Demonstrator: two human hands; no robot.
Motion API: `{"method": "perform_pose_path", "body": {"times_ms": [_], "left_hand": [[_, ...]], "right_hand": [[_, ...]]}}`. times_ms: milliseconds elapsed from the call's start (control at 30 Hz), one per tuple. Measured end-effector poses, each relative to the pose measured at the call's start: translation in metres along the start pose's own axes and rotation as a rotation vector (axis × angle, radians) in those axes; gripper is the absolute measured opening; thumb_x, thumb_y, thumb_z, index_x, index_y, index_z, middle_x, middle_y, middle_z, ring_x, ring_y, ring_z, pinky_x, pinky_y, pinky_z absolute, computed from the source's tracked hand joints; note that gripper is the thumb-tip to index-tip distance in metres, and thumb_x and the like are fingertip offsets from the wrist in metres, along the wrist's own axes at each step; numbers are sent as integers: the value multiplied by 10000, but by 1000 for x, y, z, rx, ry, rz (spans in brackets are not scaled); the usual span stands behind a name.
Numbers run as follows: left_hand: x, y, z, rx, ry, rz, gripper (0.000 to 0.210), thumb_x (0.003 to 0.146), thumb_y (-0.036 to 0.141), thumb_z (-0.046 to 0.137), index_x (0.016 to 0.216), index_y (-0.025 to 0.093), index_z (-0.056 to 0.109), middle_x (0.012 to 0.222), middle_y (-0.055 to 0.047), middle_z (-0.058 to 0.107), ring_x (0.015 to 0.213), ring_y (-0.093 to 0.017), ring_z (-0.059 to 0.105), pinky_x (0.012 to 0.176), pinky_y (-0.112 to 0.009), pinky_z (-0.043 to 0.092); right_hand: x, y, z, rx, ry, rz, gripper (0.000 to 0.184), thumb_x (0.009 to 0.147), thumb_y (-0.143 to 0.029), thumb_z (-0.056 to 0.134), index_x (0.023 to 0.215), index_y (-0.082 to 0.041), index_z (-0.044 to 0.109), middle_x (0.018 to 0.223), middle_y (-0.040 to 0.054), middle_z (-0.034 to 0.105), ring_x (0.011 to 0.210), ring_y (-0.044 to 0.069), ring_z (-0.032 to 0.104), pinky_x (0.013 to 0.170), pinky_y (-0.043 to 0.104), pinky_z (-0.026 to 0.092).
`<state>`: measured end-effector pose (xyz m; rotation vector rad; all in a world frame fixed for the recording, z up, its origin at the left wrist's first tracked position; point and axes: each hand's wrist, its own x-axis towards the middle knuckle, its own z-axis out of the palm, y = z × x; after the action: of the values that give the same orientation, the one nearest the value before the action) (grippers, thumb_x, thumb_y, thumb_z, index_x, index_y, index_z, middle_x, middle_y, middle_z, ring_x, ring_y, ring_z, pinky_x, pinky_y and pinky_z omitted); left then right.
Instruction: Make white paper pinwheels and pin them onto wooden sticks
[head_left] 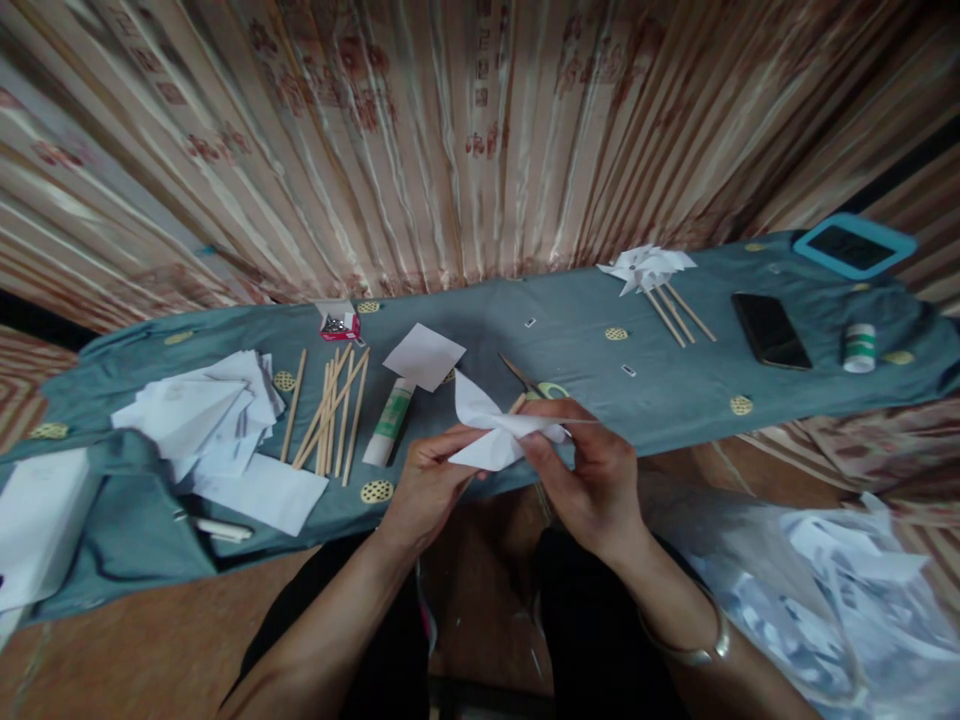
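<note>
Both my hands hold a white paper pinwheel (489,440) above the front edge of the table. My left hand (431,490) grips it from the left, its fingertips partly hidden behind the paper. With thumb and fingers my right hand (589,470) pinches its middle and right side. The end of a wooden stick (517,403) shows behind the folded paper. Just beyond my right hand lies a pair of scissors (551,389) with pale green handles. A square of white paper (425,356) and a glue stick (389,422) lie left of the pinwheel.
Several wooden sticks (330,415), paper sheets (202,410) and a small red box of pins (339,325) lie left. Pinwheels on sticks (651,268), a phone (771,330), another glue stick (859,348) and a blue-framed device (855,246) lie right. A plastic bag of papers (825,590) stands below.
</note>
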<state>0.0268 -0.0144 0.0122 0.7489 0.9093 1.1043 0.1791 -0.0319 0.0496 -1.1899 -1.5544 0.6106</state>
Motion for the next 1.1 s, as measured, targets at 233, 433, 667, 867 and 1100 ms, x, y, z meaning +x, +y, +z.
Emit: {"method": "perform_pose_path", "body": {"times_ms": [233, 433, 667, 867, 1100], "left_hand": [[1, -6, -3, 59, 67, -25, 119, 507, 103, 749, 617, 150, 744, 587, 7, 619, 530, -74, 486, 514, -201, 353], [0, -14, -10, 104, 178, -41, 120, 507, 214, 775, 579, 134, 723, 549, -14, 639, 513, -92, 528, 513, -207, 384], [-15, -9, -6, -78, 288, -27, 221, 423, 181, 800, 626, 130, 729, 529, -21, 658, 497, -88, 536, 506, -198, 401], [-32, -5, -1, -116, 249, 52, 245, 455, 175, 800, 691, 132, 754, 523, -15, 659, 486, -80, 538, 482, -181, 387], [-45, -15, 9, -190, 197, -13, 332, 513, 204, 808, 834, 129, 764, 568, -19, 669, 458, -70, 516, 455, -181, 363]], "right_hand": [[9, 32, 11, 423, -72, 401, 160, 780, -367, 688, 793, -208, 676, 663, -22, 632, 578, 127, 519, 547, 246, 397], [13, 51, 29, 602, -92, 536, 293, 624, -417, 782, 796, -196, 696, 727, 1, 681, 671, 158, 578, 663, 284, 450], [10, 43, 40, 627, -121, 407, 280, 667, -415, 758, 837, -200, 703, 765, -1, 699, 701, 152, 593, 699, 282, 468], [6, 26, 31, 647, -148, 372, 276, 662, -409, 774, 836, -205, 707, 792, -2, 713, 728, 149, 607, 713, 278, 482], [7, 26, 17, 712, -259, 524, 331, 570, -406, 833, 797, -194, 718, 756, -3, 719, 731, 143, 621, 755, 287, 485]]}}
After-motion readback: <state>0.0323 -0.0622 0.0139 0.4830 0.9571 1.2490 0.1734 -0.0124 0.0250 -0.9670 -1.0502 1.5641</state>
